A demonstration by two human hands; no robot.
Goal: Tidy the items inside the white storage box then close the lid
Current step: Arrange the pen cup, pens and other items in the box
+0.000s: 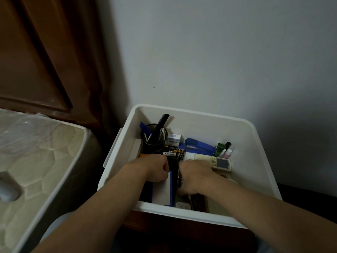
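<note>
Reaching into the white storage box (pixel 197 115), both hands (pixel 193 175) inside.

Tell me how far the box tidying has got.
Partly done: pens stand in the black cup, and the blue stapler and remote lie along the back. In hand: both the left hand and right hand are down among the middle items. Left: the white storage box is open, no lid in view.

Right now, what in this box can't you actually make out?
Head view only:
- What the left hand and right hand grip: fingers curl under, hidden.
- Items beneath the right forearm: covered, dark.
- Pen holder contents: shadowed.
- Small bottles: labels too small.
- White storage box lid: not in view.
</note>
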